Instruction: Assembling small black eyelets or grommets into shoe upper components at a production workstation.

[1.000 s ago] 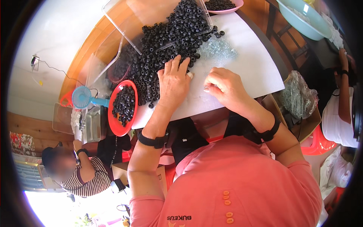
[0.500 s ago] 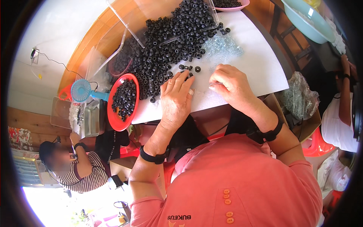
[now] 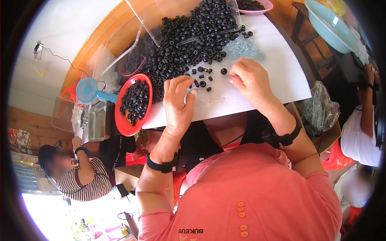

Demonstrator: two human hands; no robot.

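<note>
On the white tabletop [image 3: 225, 102], my left hand [image 3: 177, 104] rests beside the big heap of small black plastic parts [image 3: 177, 56]. Its thumb, with a white wrap at the tip, stands apart from the bent fingers, and no part shows between them. Several loose black pieces [image 3: 202, 83] lie scattered just right of those fingertips. Across from it, my right hand [image 3: 251, 82] has thumb and forefinger pinched together; whatever sits in the pinch is too small to make out. A round black piece [image 3: 224, 71] lies close to its fingertips. Beyond it spreads a pile of small clear pieces [image 3: 246, 49].
A red bowl of black parts [image 3: 150, 94] sits at the table's left edge, near a blue fan [image 3: 87, 90]. A clear plastic bin [image 3: 150, 34] lies over the heap. Plastic bags [image 3: 319, 104] fill a box at right. Other people work on both sides.
My left hand has drawn left and lifted its fingers off the black pieces, leaving several in sight. My right hand has shifted slightly away from me and to the right.
</note>
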